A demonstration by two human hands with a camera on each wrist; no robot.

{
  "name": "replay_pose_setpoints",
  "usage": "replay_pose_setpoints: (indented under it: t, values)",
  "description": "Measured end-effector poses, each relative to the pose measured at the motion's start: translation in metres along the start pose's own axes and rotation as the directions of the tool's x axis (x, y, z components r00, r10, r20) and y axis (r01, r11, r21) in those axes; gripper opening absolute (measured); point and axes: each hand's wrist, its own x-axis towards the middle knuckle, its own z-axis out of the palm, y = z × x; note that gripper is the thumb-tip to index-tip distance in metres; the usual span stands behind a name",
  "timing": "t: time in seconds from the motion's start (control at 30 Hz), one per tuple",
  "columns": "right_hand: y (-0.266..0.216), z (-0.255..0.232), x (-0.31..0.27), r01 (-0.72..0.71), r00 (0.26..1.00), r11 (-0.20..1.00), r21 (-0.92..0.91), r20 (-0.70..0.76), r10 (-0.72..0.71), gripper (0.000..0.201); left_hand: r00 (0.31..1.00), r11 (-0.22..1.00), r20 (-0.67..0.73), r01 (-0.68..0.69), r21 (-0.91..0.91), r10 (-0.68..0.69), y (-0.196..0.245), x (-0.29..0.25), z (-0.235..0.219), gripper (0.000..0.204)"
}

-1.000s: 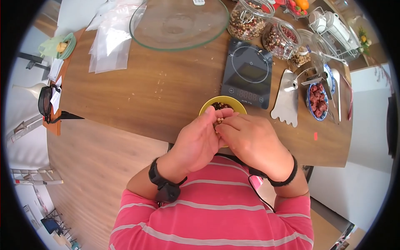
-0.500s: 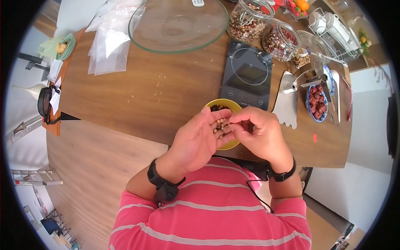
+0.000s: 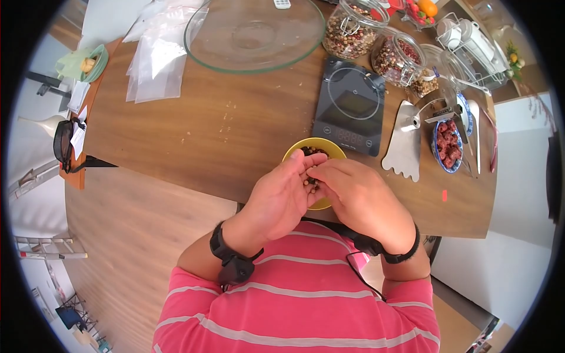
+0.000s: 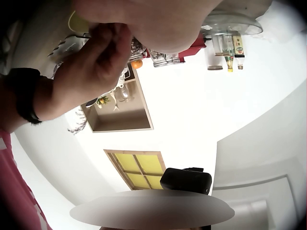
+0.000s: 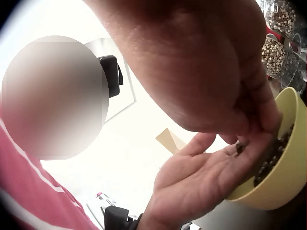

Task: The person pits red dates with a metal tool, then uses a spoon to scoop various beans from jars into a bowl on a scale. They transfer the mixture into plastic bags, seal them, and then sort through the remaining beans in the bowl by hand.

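Observation:
My left hand (image 3: 279, 194) is palm up with relaxed fingers over the near side of a yellow bowl (image 3: 336, 150). Small round grains (image 3: 307, 182), brown and tan, like beads or large peppercorns, lie on its fingers. The right hand (image 3: 368, 191) reaches in from the other side, its bent fingertips right at these grains. In the right wrist view the bowl (image 5: 286, 195) contains more dark round grains (image 5: 272, 160). Its curled fingers hide the tips, so I cannot tell whether they pinch a grain.
A black digital scale (image 3: 349, 106) lies just beyond the bowl. Clip-top jars (image 3: 354, 29) of mixed grains stand behind it. To the right are a metal scraper-like plate (image 3: 403, 144) and a blue-and-white dish (image 3: 436, 154) of dark red pieces. A glass plate (image 3: 253, 59) and plastic bags (image 3: 156, 73) lie further back.
My right hand lifted slightly off the left fingers, thumb and forefinger brought together, then came back down over the grains. The left hand has stayed almost still, palm up.

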Motion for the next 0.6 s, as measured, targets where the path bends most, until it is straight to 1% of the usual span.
replay_pose_setpoints:
  t: [0.03,0.1,0.13,0.2,0.33,0.43,0.5,0.53,0.6]
  values:
    - [-0.0008,0.0003,0.0006,-0.001,1.0,1.0,-0.002,-0.003,0.001,0.029,1.0,1.0,0.003,0.001,0.002,-0.001,-0.0005,-0.0001,0.0008,0.061]
    - [-0.0026,0.002,0.0038,-0.035,0.999,0.999,-0.016,-0.011,0.035,0.029,1.0,0.999,0.026,0.015,-0.029,-0.014,-0.0015,-0.0008,0.0026,0.047]
    - [-0.002,0.0016,0.0048,-0.035,0.999,0.999,-0.018,-0.014,0.035,0.029,1.0,1.0,0.028,0.016,-0.027,-0.015,-0.0018,-0.0003,0.0024,0.047]
    - [-0.0005,0.001,0.0074,-0.01,1.0,0.999,-0.036,0.014,0.011,0.028,0.996,1.0,0.089,0.005,-0.005,-0.005,-0.0026,0.0003,0.0011,0.048]
    - [-0.0027,-0.0015,0.0088,-0.023,1.0,0.998,-0.058,0.019,0.024,0.026,0.992,1.0,0.127,-0.018,0.018,0.016,0.0007,-0.0001,0.0076,0.048]
    - [-0.0016,-0.0021,0.0068,-0.019,1.0,0.999,-0.029,-0.025,0.018,0.022,0.989,1.0,0.15,-0.019,0.018,0.016,0.0012,-0.0003,0.0077,0.049]
    - [-0.0002,-0.0049,0.0048,-0.006,1.0,0.999,0.036,-0.006,0.006,0.022,0.993,0.998,0.119,-0.002,0.057,-0.005,-0.0014,0.0013,0.0032,0.061]
    - [0.0004,-0.0057,0.0043,-0.004,1.0,0.999,0.035,-0.006,0.004,0.022,0.993,0.998,0.119,-0.004,0.057,-0.003,-0.0005,0.0005,0.0037,0.061]
    - [0.0013,-0.0068,0.0031,-0.047,0.995,0.987,0.151,-0.075,0.059,0.021,0.996,0.999,0.088,0.012,0.032,-0.015,0.0009,-0.0025,0.0053,0.062]
